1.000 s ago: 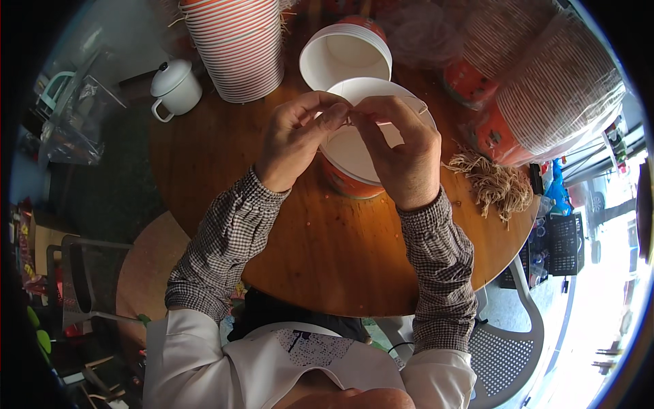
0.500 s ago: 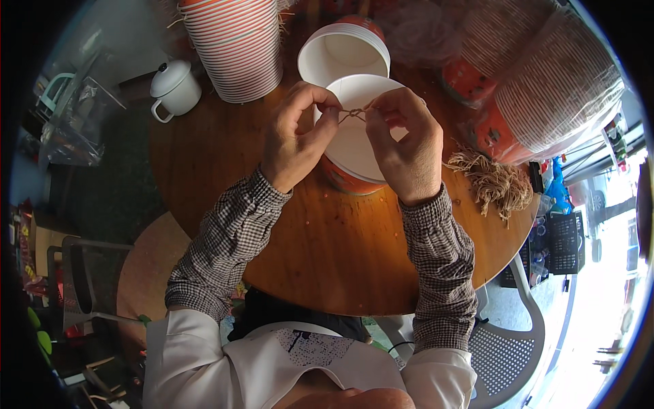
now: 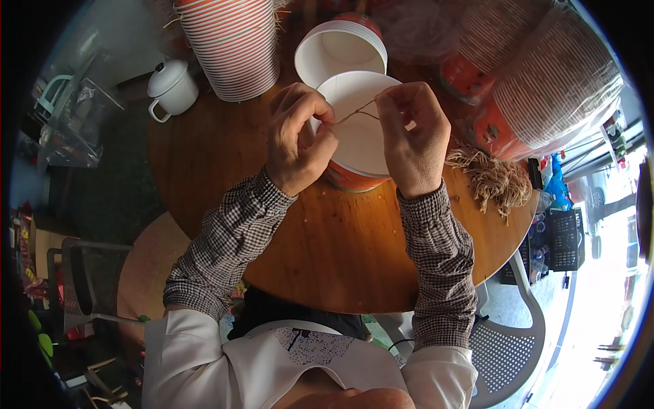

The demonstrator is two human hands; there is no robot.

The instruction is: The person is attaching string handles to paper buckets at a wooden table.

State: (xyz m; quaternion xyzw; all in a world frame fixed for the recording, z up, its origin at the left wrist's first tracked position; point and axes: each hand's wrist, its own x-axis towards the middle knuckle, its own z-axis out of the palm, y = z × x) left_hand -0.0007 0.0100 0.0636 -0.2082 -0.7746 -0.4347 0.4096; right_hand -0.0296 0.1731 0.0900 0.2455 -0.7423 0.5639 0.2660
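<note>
A thin tan string (image 3: 355, 113) stretches between my two hands above a paper bucket, white inside and orange-red outside. My left hand (image 3: 300, 136) is closed, pinching one end of the string between thumb and fingertips. At the other side my right hand (image 3: 414, 136) pinches it too, where the string parts into two strands. Below them the bucket (image 3: 357, 146) stands upright on the wooden table, its rim partly covered by my hands. A tangled bundle of similar tan strings (image 3: 492, 180) lies to the right of my right hand.
Behind the bucket, more white-lined buckets (image 3: 340, 53) lie tilted. A tall bucket stack (image 3: 230, 51) stands far left beside a white lidded mug (image 3: 173, 88). Plastic-wrapped bucket stacks (image 3: 552, 88) fill the far right. A grey chair (image 3: 507, 347) stands by the round table (image 3: 327, 252).
My hands have moved slightly apart. The looped, knotted part of the string between them has drawn out into a longer strand forking toward my right hand.
</note>
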